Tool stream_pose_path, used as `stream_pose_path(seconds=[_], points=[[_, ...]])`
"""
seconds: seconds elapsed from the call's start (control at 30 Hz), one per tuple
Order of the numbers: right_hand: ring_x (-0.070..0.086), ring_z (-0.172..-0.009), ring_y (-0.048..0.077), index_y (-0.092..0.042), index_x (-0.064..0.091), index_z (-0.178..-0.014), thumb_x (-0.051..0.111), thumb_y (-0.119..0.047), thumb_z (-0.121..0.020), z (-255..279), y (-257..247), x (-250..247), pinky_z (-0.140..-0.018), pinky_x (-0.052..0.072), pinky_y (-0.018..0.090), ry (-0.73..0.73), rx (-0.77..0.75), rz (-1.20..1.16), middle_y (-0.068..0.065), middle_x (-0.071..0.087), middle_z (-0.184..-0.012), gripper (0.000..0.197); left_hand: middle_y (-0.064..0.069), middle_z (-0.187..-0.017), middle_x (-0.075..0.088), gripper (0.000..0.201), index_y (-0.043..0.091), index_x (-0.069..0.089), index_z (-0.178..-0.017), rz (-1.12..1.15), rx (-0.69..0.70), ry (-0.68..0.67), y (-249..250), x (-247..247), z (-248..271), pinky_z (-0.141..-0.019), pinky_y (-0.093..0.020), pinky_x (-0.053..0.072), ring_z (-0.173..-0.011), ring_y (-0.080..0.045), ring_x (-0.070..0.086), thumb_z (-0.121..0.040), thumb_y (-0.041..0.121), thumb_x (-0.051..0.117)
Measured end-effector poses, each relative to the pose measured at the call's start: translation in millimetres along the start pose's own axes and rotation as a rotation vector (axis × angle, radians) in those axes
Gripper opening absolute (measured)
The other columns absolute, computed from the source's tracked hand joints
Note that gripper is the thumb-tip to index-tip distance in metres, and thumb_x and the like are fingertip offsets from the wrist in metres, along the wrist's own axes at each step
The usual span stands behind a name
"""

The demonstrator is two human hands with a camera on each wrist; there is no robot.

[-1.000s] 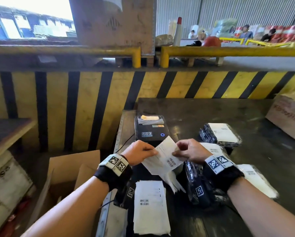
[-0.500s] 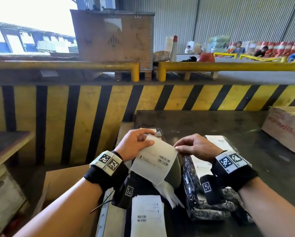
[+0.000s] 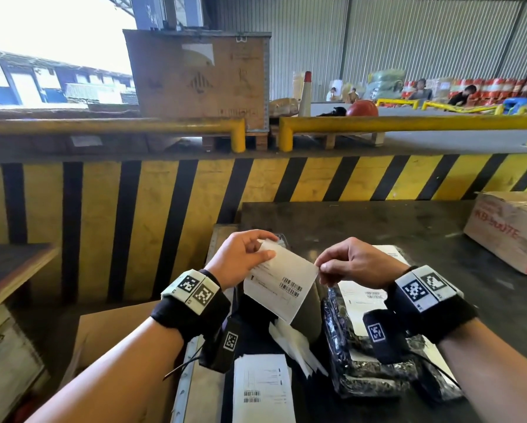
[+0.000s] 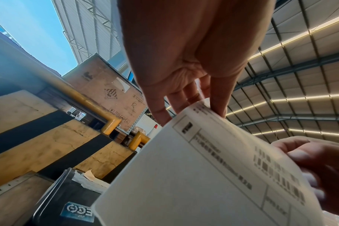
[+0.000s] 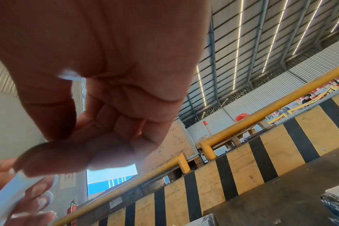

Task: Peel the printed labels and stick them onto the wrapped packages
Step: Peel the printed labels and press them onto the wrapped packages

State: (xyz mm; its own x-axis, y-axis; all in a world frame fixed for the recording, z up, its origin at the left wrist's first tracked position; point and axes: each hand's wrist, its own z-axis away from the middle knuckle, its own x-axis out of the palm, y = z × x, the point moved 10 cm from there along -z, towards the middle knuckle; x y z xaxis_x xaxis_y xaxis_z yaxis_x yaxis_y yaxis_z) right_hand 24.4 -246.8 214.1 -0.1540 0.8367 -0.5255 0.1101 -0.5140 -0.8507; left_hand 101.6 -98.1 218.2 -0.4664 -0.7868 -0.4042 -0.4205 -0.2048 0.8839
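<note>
From the head camera, a worker's left hand (image 3: 243, 257) and right hand (image 3: 352, 264) are pinching opposite corners of a printed shipping label (image 3: 282, 280), holding it in the air above a dark table (image 3: 378, 221), over black wrapped packages (image 3: 369, 358) that already carry labels. At the left wrist, fingers (image 4: 219, 97) are clamping the label's top edge above a label printer (image 4: 68, 203). At the right wrist, thumb and fingers are closing on the label's corner.
</note>
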Motion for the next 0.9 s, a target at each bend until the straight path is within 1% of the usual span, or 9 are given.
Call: stream_pose_path(seconds=[0.1, 0.2, 0.33, 0.47, 0.6, 0.67, 0.73, 0.83, 0.9], points=[[0.061, -0.065, 0.016, -0.009, 0.070, -0.084, 0.053, -0.001, -0.092, -1, -3, 2, -0.073, 0.047, 0.041, -0.016, -0.015, -0.010, 0.002, 0.069, -0.068, 0.020, 0.000, -0.090, 0.067, 0.023, 0.023, 0.061, -0.108, -0.003, 0.007, 0.000, 1, -1, 1, -0.071, -0.025, 0.055, -0.086, -0.017, 0.064, -0.090, 0.009, 0.060], [0.060, -0.064, 0.015, -0.010, 0.070, -0.084, 0.054, -0.002, -0.092, -2, -3, 3, -0.071, 0.047, 0.038, -0.022, -0.024, -0.015, 0.001, 0.068, -0.067, 0.020, 0.000, -0.091, 0.065, 0.023, 0.023, 0.061, -0.108, -0.010, 0.014, 0.011, 1, -2, 2, -0.069, -0.021, 0.054, -0.086, -0.015, 0.063, -0.090, 0.009, 0.060], [0.061, -0.064, 0.012, -0.016, 0.069, -0.084, 0.053, -0.004, -0.093, -3, -5, 8, -0.069, 0.049, 0.031, -0.035, -0.040, -0.002, -0.001, 0.068, -0.068, 0.022, 0.000, -0.093, 0.065, 0.024, 0.022, 0.060, -0.110, -0.019, 0.011, 0.008, -2, -4, 4, -0.072, -0.022, 0.055, -0.087, -0.013, 0.063, -0.090, 0.008, 0.060], [0.061, -0.062, 0.009, -0.014, 0.068, -0.086, 0.052, -0.003, -0.093, -6, -8, 13, -0.066, 0.051, 0.023, -0.006, -0.051, -0.034, -0.004, 0.068, -0.065, 0.021, 0.003, -0.090, 0.064, 0.031, 0.019, 0.059, -0.119, -0.107, -0.018, 0.055, -11, -8, 3, -0.077, -0.026, 0.055, -0.090, -0.018, 0.063, -0.089, 0.012, 0.063], [0.061, -0.060, 0.008, -0.007, 0.068, -0.088, 0.053, -0.002, -0.092, -12, -7, 17, -0.064, 0.051, 0.023, 0.039, -0.062, -0.069, -0.004, 0.068, -0.064, 0.016, 0.007, -0.107, 0.055, 0.044, 0.019, 0.052, -0.128, -0.292, -0.013, 0.146, -10, -8, 5, -0.080, -0.020, 0.047, -0.101, -0.013, 0.058, -0.087, 0.021, 0.066], [0.060, -0.057, 0.007, -0.006, 0.067, -0.086, 0.054, -0.002, -0.092, -15, -6, 19, -0.062, 0.050, 0.023, 0.068, -0.065, -0.072, -0.005, 0.067, -0.060, 0.015, 0.005, -0.105, 0.056, 0.037, 0.018, 0.056, -0.123, -0.308, 0.018, 0.169, -5, -4, 6, -0.076, -0.018, 0.046, -0.096, -0.012, 0.058, -0.088, 0.024, 0.065], [0.059, -0.053, 0.005, -0.008, 0.067, -0.082, 0.055, -0.002, -0.091, -18, -5, 20, -0.060, 0.049, 0.021, 0.100, -0.067, -0.090, -0.005, 0.066, -0.056, 0.015, 0.003, -0.096, 0.062, 0.026, 0.017, 0.060, -0.112, -0.267, 0.030, 0.151, -3, 3, 5, -0.073, -0.018, 0.048, -0.085, -0.012, 0.060, -0.088, 0.027, 0.064], [0.059, -0.052, 0.005, -0.008, 0.067, -0.082, 0.057, -0.004, -0.090, -21, -7, 21, -0.058, 0.050, 0.019, 0.138, -0.074, -0.108, -0.005, 0.066, -0.055, 0.013, -0.005, -0.087, 0.068, 0.018, 0.013, 0.063, -0.102, -0.068, -0.035, 0.049, -4, 21, 5, -0.075, -0.030, 0.055, -0.075, -0.015, 0.065, -0.091, 0.028, 0.061], [0.059, -0.051, 0.005, -0.007, 0.067, -0.080, 0.058, -0.003, -0.089, -24, -8, 22, -0.055, 0.049, 0.017, 0.168, -0.083, -0.122, -0.005, 0.065, -0.054, 0.013, -0.005, -0.082, 0.068, 0.020, 0.009, 0.063, -0.099, 0.018, -0.051, -0.010, 0, 31, 7, -0.077, -0.034, 0.056, -0.072, -0.015, 0.066, -0.092, 0.027, 0.059]])
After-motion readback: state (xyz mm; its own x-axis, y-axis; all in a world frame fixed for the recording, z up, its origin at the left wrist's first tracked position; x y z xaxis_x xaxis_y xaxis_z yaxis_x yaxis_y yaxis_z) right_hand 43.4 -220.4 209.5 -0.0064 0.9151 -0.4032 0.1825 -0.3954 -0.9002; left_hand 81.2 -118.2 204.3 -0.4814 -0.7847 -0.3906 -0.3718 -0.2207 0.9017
